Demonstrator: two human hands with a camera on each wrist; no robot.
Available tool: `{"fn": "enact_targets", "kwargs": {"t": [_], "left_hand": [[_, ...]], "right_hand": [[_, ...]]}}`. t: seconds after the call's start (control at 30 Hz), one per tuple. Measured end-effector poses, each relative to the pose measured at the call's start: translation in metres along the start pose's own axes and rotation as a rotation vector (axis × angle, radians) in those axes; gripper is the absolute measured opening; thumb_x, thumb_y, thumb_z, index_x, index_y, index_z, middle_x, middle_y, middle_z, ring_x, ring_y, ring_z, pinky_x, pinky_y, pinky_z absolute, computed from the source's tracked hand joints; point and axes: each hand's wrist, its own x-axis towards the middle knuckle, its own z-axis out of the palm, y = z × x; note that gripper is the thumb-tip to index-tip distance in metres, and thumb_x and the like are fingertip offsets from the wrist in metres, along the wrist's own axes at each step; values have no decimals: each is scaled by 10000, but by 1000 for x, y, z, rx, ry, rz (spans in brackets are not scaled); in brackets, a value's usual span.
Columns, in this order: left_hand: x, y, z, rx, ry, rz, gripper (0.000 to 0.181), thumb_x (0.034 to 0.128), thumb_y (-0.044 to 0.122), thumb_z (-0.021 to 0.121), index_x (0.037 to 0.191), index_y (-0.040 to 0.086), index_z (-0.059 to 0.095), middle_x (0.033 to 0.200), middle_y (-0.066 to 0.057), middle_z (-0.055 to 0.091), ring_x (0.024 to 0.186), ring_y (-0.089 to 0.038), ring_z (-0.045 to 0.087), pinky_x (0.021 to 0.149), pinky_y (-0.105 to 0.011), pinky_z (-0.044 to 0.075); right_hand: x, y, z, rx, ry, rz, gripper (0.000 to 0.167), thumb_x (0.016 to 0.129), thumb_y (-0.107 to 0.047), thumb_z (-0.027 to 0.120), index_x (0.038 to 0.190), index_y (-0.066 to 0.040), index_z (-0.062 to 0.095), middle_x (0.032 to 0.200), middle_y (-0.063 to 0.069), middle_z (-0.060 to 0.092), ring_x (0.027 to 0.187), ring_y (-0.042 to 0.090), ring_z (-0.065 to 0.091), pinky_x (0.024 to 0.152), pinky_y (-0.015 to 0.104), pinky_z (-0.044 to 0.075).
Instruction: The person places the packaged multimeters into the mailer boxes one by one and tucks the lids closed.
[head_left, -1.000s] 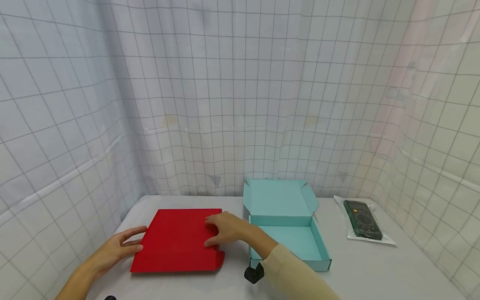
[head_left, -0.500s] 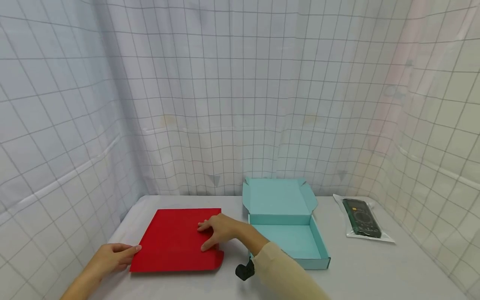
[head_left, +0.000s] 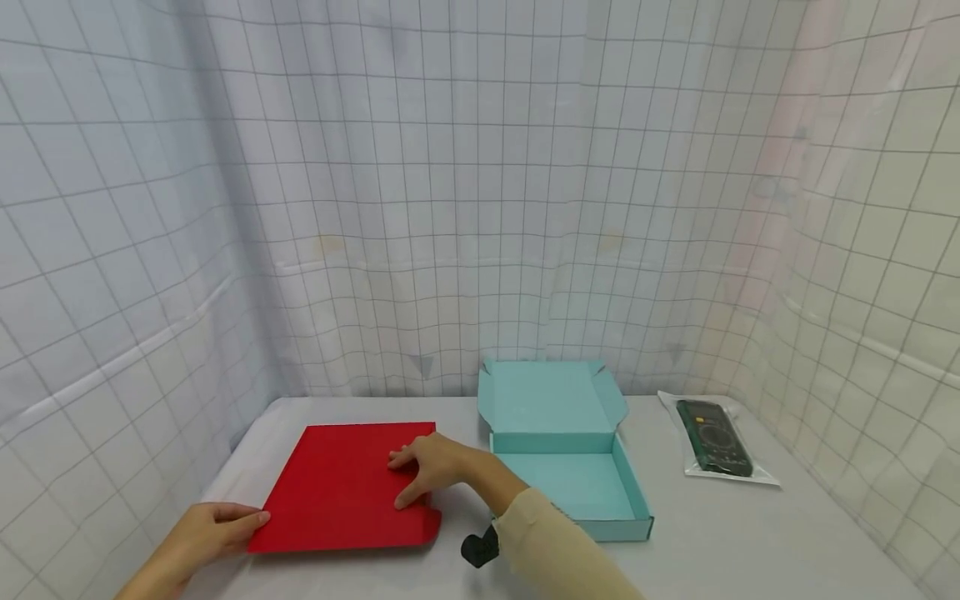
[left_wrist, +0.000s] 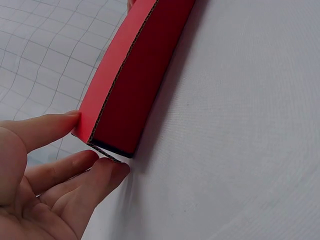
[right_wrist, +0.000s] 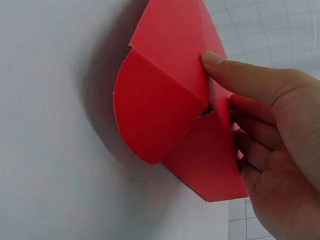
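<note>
A red cardboard box (head_left: pixel 341 483) with its lid down lies on the left of the white table; its front flap sticks out towards me. At the box's front left corner, my left hand (head_left: pixel 206 537) pinches the flap, thumb on top. The left wrist view shows the thumb and fingers (left_wrist: pixel 102 175) on either side of this corner. My right hand (head_left: pixel 435 467) rests on the lid near the right edge, thumb and fingertips spread apart. In the right wrist view, its thumb (right_wrist: pixel 215 60) touches the fold above a rounded red side tab (right_wrist: pixel 150 107).
To the right stands an open light-blue box (head_left: pixel 570 483), its lid raised behind it. Farther right lies a dark green multimeter (head_left: pixel 714 437) in a clear plastic bag. Gridded white curtains (head_left: pixel 450 208) enclose the table at the back and sides.
My left hand has slid from the box's left side to its front left corner and now pinches it. My right hand has shifted slightly left and forward on the lid, towards me.
</note>
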Motion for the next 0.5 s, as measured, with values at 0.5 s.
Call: {"fn": "enact_targets", "kwargs": {"t": [0.5], "left_hand": [[0, -6, -5, -91, -102, 7, 559, 1027, 278, 661, 1279, -212, 571, 1146, -88, 693, 1020, -274, 685, 868, -369, 591]], "right_hand": [[0, 0, 1, -12, -7, 1, 614, 847, -337, 869, 1411, -204, 668, 1445, -123, 582, 1418, 92, 436, 983, 227, 486]]}}
